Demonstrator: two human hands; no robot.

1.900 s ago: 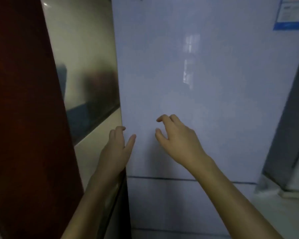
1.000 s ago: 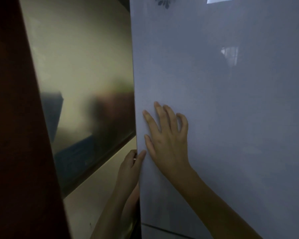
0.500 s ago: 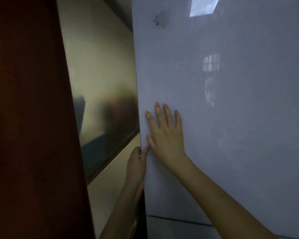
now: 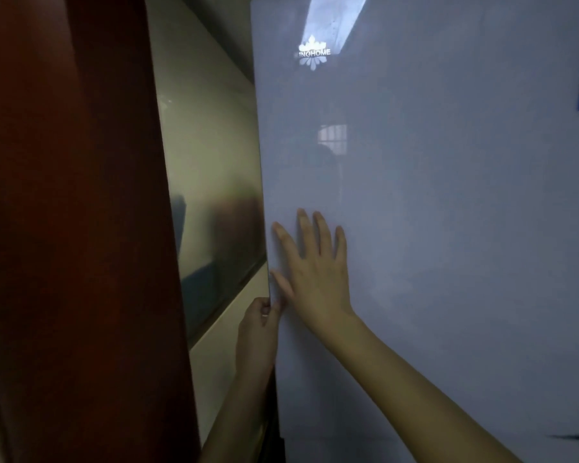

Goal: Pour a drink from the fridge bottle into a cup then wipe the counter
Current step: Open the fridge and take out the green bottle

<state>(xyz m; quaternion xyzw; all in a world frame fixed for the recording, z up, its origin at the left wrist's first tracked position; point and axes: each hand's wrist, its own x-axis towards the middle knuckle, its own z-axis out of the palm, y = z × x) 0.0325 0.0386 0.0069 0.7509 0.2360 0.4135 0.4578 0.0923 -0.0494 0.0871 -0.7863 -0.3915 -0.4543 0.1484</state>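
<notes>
Gripping the left edge of the pale fridge door (image 4: 432, 195), left hand (image 4: 258, 332) with fingers curled around it, right hand (image 4: 315, 272) flat on the panel, fingers spread, dark red surface (image 4: 71, 228) alongside.

Pale glossy fridge door (image 4: 432, 228), upright, seemingly shut, silver logo near top, dim reflections across it

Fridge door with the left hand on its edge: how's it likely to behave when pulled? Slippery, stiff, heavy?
The fridge door looks glossy, with clear reflections, so the flat right hand would probably slide rather than grip. The left hand curls around the door's left edge, likely the only real purchase. It reads as a tall rigid panel, so it should swing as one piece, probably resisting at first.
</notes>
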